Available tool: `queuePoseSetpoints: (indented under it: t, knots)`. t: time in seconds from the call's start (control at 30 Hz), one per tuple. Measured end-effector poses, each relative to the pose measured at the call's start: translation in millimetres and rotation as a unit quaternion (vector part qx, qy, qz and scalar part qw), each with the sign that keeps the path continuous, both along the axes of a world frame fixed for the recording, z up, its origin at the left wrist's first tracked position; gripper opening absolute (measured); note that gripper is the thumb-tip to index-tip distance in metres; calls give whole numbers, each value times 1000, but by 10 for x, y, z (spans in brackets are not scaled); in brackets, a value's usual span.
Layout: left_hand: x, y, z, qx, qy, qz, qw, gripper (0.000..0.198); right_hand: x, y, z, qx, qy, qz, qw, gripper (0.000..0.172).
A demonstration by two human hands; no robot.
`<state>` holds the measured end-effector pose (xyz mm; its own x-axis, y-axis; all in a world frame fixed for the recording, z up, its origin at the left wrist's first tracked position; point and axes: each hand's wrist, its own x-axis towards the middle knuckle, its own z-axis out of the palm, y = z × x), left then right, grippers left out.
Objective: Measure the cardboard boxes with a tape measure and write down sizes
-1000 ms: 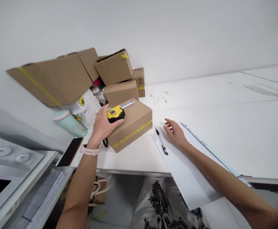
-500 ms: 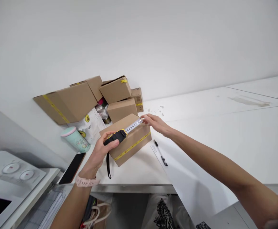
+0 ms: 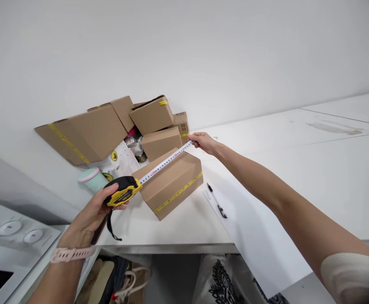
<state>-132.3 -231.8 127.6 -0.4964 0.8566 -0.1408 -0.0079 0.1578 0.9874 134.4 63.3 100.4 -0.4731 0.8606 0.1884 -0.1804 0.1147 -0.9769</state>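
My left hand (image 3: 97, 207) is closed around a yellow and black tape measure (image 3: 123, 192), with its black wrist strap dangling below. The white blade (image 3: 167, 161) runs out of the case, slanting up to the right over a brown cardboard box (image 3: 175, 181). My right hand (image 3: 204, 142) pinches the far end of the blade just beyond the box's back corner. Yellow tape crosses the box's front side. Whether the blade touches the box top, I cannot tell.
Several cardboard boxes (image 3: 94, 131) lean against the wall behind. A mint tumbler (image 3: 93, 180) stands at left, near a white microwave (image 3: 16, 236). On the right, a pen (image 3: 216, 200) lies on a large white sheet (image 3: 254, 228) overhanging the table edge.
The blade has been drawn out much longer. My left hand moved left and down with the case, and my right hand went slightly up and right with the blade's end.
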Motion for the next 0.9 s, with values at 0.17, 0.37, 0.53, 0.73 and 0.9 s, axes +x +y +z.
queuePoseSetpoints:
  t: [0.17,0.37,0.53,0.73,0.9]
  knots:
    - [-131,-65,-71,-58,5,7,998,25,0,127,-344,34,-86,59,994,34]
    - [-137,7,-115,-76,12,-3,997,32,27,209,-442,73,-125,97,985,39]
    - [-128,40,-118,-75,5,-14,997,32,54,343,-379,96,-150,110,978,42]
    - [-78,73,-94,-91,11,-2,996,31,71,484,-448,96,-187,108,972,39]
    - [-122,40,-99,-104,-7,14,994,25,43,367,-437,111,-258,55,958,32]
